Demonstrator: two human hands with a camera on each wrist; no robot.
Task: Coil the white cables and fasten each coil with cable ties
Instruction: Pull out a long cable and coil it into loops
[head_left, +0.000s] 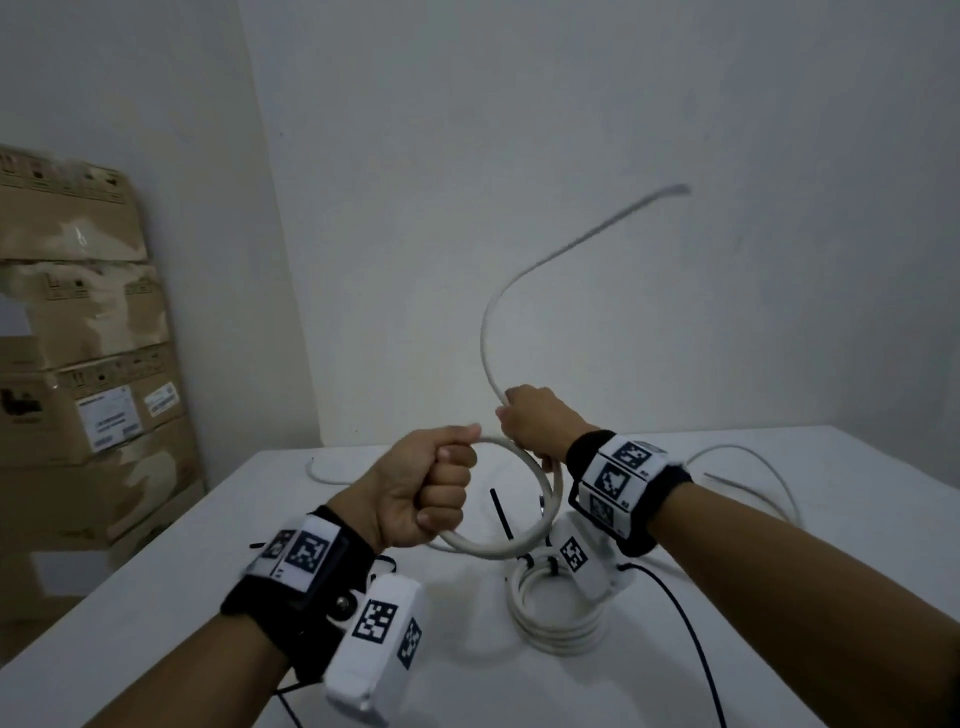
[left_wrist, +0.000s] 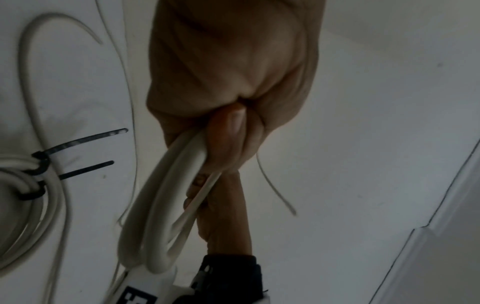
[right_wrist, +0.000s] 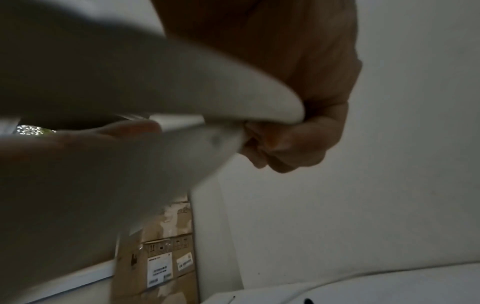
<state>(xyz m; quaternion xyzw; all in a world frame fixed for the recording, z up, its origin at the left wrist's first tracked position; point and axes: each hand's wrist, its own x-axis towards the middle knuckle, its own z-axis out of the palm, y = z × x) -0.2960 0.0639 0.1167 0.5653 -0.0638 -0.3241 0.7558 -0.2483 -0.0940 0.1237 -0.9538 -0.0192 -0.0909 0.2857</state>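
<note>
Both hands are up over the table (head_left: 779, 597), mid-wind. Left hand (head_left: 423, 491) is fisted round the loops of a white cable (head_left: 524, 540), two thick turns showing under its fingers in the wrist view, and the right hand (head_left: 535, 421) is curled round the same cable just beyond, with the free tail (head_left: 524, 280) whipping up and away toward the wall, its tip blurred. To my eye the next turn wants laying flat beside the others, same size of ring, with the left fist easing only enough to take it in; if it lets go too far, I'd expect a cable this stiff to spring open. It looks round, smooth and rubbery, holding a clean arc rather than drooping. Below the hands lies a finished coil (head_left: 558, 618), several turns stacked, cinched by thin black ties (left_wrist: 39, 162) with tails sticking out. More loose cable (head_left: 748, 462) trails across the white top at right. Taped cardboard boxes (head_left: 88, 364) stand stacked at left.
</note>
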